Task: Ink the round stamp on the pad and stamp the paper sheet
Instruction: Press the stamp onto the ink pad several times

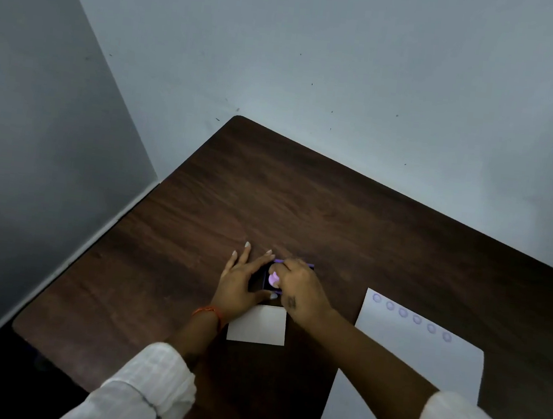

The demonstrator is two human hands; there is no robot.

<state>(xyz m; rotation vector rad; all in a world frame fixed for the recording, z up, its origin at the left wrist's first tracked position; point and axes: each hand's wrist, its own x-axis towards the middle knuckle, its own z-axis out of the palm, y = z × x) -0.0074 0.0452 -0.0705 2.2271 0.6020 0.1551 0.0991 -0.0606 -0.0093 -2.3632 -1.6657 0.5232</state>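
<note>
A: Where is the stamp?
B: The right hand (296, 292) has its grip closed on the round stamp (274, 279), pressing it on the ink pad (269, 277)

A: And the left hand (242, 284)?
B: Its grip is wide, fingers around the pad on the table (196, 234). The paper sheet (423, 357) lies to the right, with a row of round marks

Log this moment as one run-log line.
phase: inking | right hand: presses round stamp on ink pad | left hand: steadies pad | paper sheet: one row of stamps

Head view, downward over table (302, 212)
</note>
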